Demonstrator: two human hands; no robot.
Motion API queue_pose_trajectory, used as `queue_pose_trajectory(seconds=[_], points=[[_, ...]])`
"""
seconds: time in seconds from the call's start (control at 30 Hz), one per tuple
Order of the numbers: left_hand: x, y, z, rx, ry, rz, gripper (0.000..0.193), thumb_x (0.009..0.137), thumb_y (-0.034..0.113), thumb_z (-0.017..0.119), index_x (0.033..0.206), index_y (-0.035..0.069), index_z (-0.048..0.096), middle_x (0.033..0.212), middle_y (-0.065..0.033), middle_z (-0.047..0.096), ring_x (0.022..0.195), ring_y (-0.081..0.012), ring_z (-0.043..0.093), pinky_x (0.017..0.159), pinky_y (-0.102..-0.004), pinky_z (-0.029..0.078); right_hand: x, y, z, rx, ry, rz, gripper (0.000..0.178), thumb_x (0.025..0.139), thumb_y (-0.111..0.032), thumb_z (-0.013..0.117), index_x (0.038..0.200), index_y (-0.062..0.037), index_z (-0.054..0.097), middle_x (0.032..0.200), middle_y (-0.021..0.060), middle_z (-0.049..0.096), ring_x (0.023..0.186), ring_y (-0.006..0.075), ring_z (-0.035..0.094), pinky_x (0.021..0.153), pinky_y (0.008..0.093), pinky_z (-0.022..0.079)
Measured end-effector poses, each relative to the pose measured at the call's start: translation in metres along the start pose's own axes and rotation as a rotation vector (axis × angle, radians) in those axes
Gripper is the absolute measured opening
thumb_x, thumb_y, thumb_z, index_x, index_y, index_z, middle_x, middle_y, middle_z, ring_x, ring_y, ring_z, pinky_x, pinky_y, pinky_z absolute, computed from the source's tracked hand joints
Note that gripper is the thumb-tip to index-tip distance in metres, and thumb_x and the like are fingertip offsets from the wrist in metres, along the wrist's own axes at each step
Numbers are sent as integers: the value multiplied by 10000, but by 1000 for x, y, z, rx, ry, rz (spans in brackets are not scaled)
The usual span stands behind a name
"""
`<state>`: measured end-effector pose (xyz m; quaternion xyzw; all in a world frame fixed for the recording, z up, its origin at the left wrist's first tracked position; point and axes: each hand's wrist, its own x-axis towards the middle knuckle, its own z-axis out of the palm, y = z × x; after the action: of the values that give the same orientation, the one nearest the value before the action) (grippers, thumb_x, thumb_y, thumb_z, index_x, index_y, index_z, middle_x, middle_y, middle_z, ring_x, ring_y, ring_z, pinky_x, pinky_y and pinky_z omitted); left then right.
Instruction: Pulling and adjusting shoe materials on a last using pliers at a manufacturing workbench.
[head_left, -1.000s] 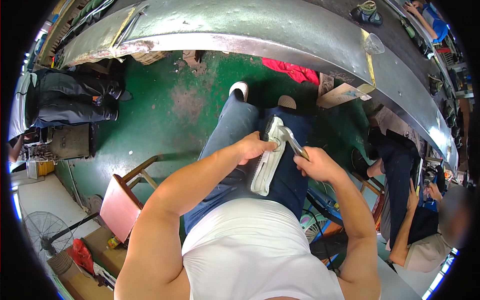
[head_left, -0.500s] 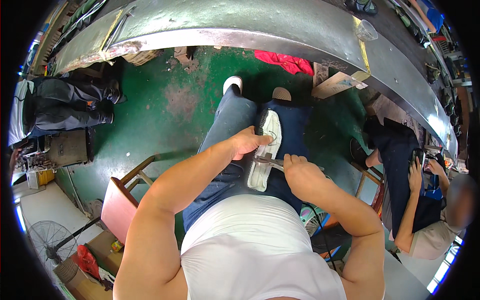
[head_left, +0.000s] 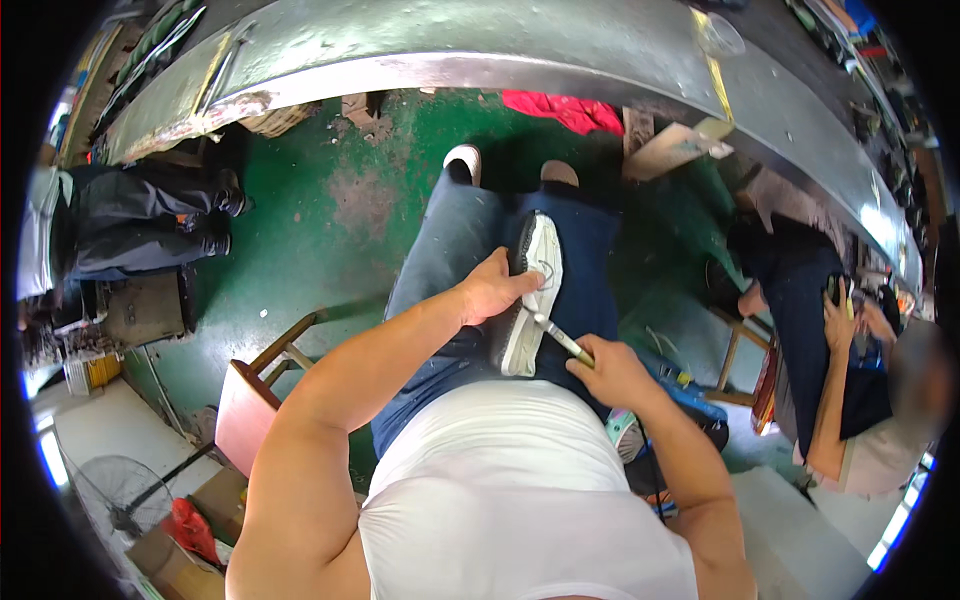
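Observation:
A shoe upper (head_left: 541,262) with a white underside and dark edge lies bottom up across my right thigh, toe end pointing away from me. My left hand (head_left: 497,288) grips its left side at mid-length, thumb pressed on the white underside, where a loop of cord or wire lies. My right hand (head_left: 613,372) is closed round the handle end of a pair of pincers (head_left: 556,331), seen edge-on with metal front and pale yellowish grip. Their dark tip meets the left edge of the shoe just below my left thumb. The fingers under the shoe are hidden.
A metal-topped bench (head_left: 480,45) curves across the far side, a red cloth (head_left: 565,110) beneath it. A pink chair (head_left: 245,415) and a fan (head_left: 120,500) stand at left. One person (head_left: 150,215) stands far left; another (head_left: 850,350) sits at right, hands on an object.
My right hand has moved slightly down and right and turned the pincers, so their handles now slant toward me. The shoe has tilted a little, showing more dark side. My left hand keeps its grip.

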<state>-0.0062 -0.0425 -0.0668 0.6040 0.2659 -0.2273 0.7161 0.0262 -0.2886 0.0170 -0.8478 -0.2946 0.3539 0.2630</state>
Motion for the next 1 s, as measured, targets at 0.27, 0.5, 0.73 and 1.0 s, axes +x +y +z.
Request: queue_pose_trajectory(seconds=[0.27, 0.5, 0.73, 1.0], points=[[-40, 17, 17, -246, -127, -31, 848, 929, 139, 681, 1577, 121, 133, 1425, -118, 459, 1296, -223, 450, 1118, -371, 352, -9, 1, -4, -113, -100, 75, 219, 913, -182, 634, 995, 20, 615, 906, 231, 676, 859, 402, 667, 782, 474, 525], [-27, 8, 19, -189, -21, -35, 810, 901, 135, 702, 1533, 101, 195, 1376, -124, 497, 1248, -240, 498, 1084, -416, 400, -13, 0, 16, -396, 48, -123, 214, 901, -143, 632, 1055, 4, 609, 950, 192, 658, 865, 411, 651, 755, 481, 523], [-20, 4, 13, -250, -64, 7, 839, 879, 145, 735, 1517, 81, 194, 1340, -129, 515, 1235, -232, 509, 1085, -407, 407, -8, 11, 10, -148, -48, -120, 214, 905, -187, 635, 1018, -8, 603, 913, 212, 671, 822, 408, 666, 731, 501, 531], [-44, -9, 26, 344, 55, 150, 961, 908, 161, 690, 1583, 56, 14, 1520, -233, 351, 1400, -318, 387, 1162, -371, 308, -27, 17, 5, 52, -260, 127, 268, 944, -245, 621, 981, 20, 635, 892, 268, 682, 864, 451, 654, 766, 508, 511]])
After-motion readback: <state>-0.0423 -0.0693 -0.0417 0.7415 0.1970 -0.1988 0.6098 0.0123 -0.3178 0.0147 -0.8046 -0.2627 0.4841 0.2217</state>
